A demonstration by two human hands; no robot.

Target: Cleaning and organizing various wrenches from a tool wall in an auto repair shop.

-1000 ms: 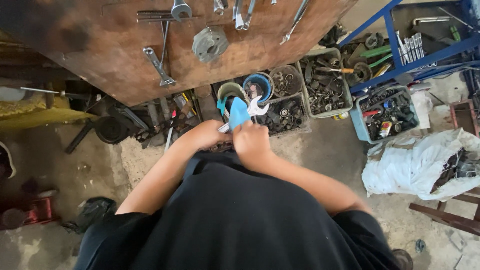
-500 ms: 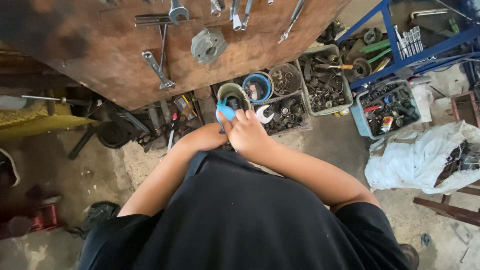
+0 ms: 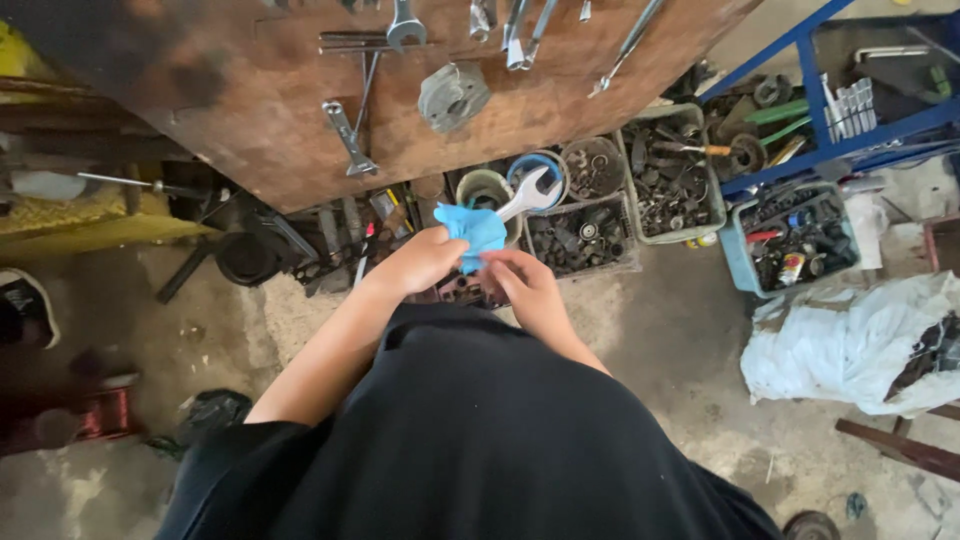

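I see my left hand (image 3: 425,262) gripping the crumpled blue cloth (image 3: 473,232) wrapped around a silver open-ended steel wrench (image 3: 527,192); my right hand (image 3: 525,285) pinches the cloth's lower edge, above floor bins of metal parts (image 3: 668,180).

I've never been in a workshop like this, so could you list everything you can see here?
Wrench: one, silver, in the hands, open jaw up.
Cloth: one, blue, wrapped round the wrench's handle.
Workbench: one, brown wood, top.
Tools on bench: several, grey metal.
Crates of parts: several, pale, on the floor under the bench edge.
Blue rack: one, upper right.
White sack: one, right floor.
Left hand: grips the cloth.
Right hand: holds the wrench beside the cloth.
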